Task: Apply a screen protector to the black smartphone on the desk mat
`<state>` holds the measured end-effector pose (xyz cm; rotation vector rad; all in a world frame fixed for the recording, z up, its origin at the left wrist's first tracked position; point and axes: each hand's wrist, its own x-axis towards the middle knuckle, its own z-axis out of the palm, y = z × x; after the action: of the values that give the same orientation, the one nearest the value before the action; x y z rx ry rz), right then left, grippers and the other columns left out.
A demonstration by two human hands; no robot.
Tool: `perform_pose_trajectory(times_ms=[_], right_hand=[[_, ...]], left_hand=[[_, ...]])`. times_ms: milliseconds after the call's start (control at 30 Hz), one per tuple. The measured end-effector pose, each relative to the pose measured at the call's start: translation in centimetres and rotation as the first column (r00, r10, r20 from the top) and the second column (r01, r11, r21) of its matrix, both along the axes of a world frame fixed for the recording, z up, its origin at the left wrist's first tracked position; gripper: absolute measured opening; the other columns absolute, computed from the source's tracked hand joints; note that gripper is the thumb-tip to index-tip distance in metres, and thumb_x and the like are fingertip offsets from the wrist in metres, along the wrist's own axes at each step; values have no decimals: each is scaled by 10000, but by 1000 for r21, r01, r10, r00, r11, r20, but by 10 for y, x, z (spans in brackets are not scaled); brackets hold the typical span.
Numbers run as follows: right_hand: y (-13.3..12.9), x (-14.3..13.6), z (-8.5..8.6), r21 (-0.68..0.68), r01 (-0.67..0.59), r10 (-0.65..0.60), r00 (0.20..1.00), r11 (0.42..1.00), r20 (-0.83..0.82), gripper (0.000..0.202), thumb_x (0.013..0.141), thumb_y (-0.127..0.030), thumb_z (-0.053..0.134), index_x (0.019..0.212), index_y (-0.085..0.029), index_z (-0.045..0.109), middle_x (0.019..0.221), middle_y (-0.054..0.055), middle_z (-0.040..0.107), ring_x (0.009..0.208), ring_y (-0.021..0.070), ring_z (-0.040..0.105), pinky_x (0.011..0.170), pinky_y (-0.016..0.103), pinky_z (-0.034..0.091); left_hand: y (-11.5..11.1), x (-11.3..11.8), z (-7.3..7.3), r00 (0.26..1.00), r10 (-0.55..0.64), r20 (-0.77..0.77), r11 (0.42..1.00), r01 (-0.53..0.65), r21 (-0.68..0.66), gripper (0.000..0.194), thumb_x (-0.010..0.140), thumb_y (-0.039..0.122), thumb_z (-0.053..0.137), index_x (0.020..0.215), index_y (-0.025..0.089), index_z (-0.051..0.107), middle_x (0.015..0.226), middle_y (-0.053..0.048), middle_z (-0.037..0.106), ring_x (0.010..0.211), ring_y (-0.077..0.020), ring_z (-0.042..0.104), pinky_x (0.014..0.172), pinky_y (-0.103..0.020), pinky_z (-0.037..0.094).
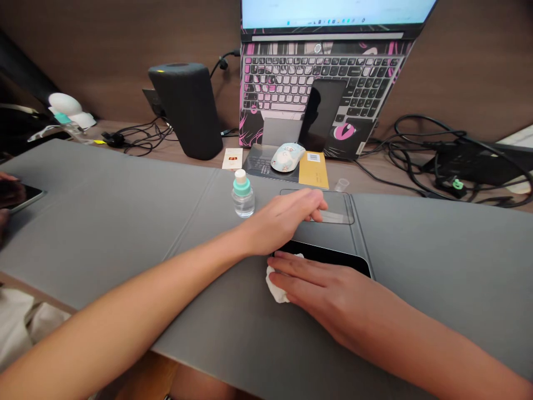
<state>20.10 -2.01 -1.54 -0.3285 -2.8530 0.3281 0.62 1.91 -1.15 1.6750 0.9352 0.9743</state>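
A black-screened device lies on the grey mat, partly covered by my hands. My right hand presses a crumpled white cloth at the device's left end, fingers together over it. Just behind the device, my left hand rests on its side with the fingers extended and slightly curled; nothing shows in it. Beneath and beyond its fingertips is a clear rectangular sheet with a dark outline. A small clear bottle with a teal and white cap stands to the left of that hand.
Behind the mat stand a laptop with a dark phone leaning on it, and a black speaker. A mouse sits before the laptop. Cables tangle at right. At far left, another person's hand is beside a tablet.
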Motion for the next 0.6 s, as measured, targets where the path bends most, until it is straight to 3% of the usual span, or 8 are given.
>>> perform_pose_trajectory(times_ms=[233, 300, 433, 600], right_hand=[[9, -2, 9, 64, 101, -97, 994, 993, -60, 322, 974, -47, 467, 1172, -115, 712, 1324, 180, 699, 1308, 282, 623, 1059, 447, 573], [11, -1, 12, 79, 125, -120, 991, 989, -63, 297, 990, -73, 468, 1140, -124, 719, 1241, 180, 704, 1213, 297, 648, 987, 466, 588], [19, 11, 18, 54, 177, -176, 984, 983, -23, 267, 1027, -155, 448, 1026, -159, 715, 1023, 132, 678, 929, 246, 651, 776, 390, 571], [41, 43, 23, -13, 299, -295, 946, 954, 131, 250, 1028, -248, 435, 993, -196, 677, 953, 90, 631, 810, 212, 624, 682, 341, 515]], left_hand=[[1, -1, -1, 1000, 2, -11, 1000, -2, -2, 483, 1085, 559, 312, 1089, 208, 644, 1060, -56, 688, 1043, -203, 602, 985, -382, 464], [1, -1, -2, 1000, 3, -12, 1000, -3, 1, 484, 1082, 568, 319, 1087, 212, 646, 1062, -57, 691, 1045, -204, 607, 980, -378, 469], [0, -2, -2, 1000, 4, -31, 1000, -4, 13, 489, 1081, 578, 311, 1084, 218, 642, 1058, -57, 697, 1060, -208, 614, 994, -380, 463], [0, -2, -3, 998, 10, -63, 999, -7, 45, 485, 1094, 556, 287, 1079, 220, 637, 1048, -52, 695, 1045, -204, 612, 996, -383, 457]])
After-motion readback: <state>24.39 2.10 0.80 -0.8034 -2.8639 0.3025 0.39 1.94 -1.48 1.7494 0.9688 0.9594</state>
